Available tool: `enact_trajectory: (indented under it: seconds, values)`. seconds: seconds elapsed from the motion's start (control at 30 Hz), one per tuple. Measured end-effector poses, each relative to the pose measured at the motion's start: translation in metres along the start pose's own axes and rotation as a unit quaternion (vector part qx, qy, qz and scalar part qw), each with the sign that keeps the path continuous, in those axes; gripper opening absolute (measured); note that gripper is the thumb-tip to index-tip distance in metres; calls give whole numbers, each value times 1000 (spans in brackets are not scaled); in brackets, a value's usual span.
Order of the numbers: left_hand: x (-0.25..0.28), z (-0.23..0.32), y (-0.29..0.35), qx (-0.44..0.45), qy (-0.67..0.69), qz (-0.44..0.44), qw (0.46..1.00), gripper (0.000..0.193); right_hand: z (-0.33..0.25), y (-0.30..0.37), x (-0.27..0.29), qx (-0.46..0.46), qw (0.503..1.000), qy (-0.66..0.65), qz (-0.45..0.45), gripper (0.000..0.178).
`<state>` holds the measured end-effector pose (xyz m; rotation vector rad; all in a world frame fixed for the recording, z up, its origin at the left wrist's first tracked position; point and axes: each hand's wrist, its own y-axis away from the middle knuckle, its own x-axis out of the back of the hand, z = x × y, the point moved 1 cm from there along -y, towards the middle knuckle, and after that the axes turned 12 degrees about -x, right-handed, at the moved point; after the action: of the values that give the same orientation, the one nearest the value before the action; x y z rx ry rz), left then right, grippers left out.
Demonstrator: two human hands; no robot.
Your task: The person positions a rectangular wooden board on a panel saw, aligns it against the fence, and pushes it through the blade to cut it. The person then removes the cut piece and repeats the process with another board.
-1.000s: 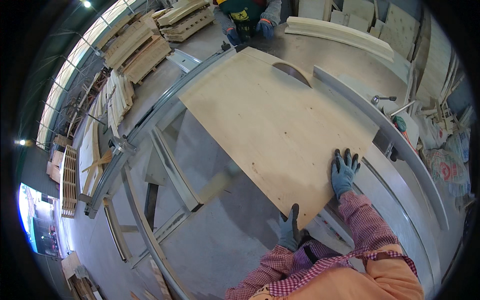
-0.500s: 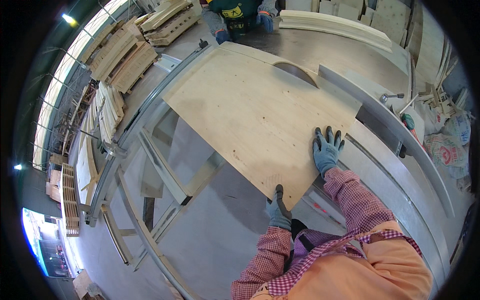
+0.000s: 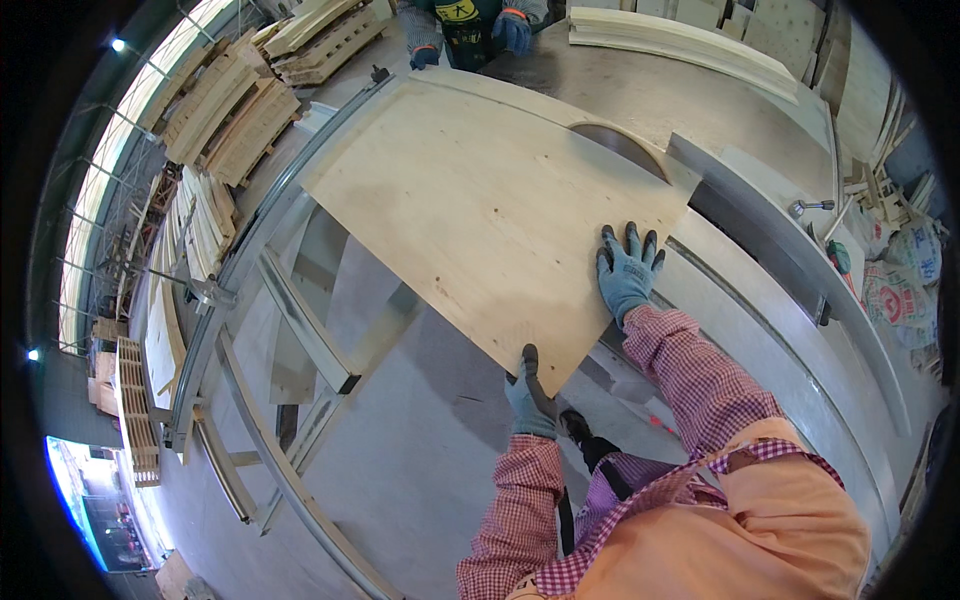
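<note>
A broad pale plywood panel (image 3: 470, 200) with small knots lies across the metal bed of a panel saw. At its near corner my left hand (image 3: 532, 392), in a blue-grey glove with dark fingertips, grips the edge, thumb on top and the other fingers hidden underneath. My right hand (image 3: 627, 270), gloved the same way, rests with fingers spread on the panel near its right edge. By the far edge stands a dark curved plate (image 3: 620, 148), partly hidden by the wood. Opposite me, a co-worker's gloved hand (image 3: 425, 57) is at the panel's far left corner.
A long metal fence (image 3: 770, 235) runs along the right. Metal support rails (image 3: 305, 320) stick out at the left above the floor. Long boards (image 3: 690, 55) lie stacked on the far table. Wood stacks on pallets (image 3: 230, 125) stand far left; bags (image 3: 900, 295) lie far right.
The panel has slid left and away from me, widening the gap to the fence. Both my hands have moved with it. The co-worker's hand has come to the panel's far corner.
</note>
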<state>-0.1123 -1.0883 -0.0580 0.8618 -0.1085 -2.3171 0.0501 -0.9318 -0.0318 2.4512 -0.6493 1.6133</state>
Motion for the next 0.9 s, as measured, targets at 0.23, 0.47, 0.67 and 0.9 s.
enact_trajectory:
  seconds: [0.23, 0.47, 0.67, 0.9]
  values:
    - [4, 7, -6, 27, -32, -25, 999, 53, -2, 0, 1, 19, 1000, -1, -3, 48]
    - [20, 6, 20, 43, -56, -39, 997, 51, 22, 27, 9, 14, 1000, 8, -9, 49]
    - [39, -22, 81, 56, -79, -4, 995, 57, 76, 54, 25, 31, 999, 28, -13, 50]
    - [54, -53, 151, 65, -52, 11, 996, 53, 137, 82, 46, 46, 998, 41, -25, 49]
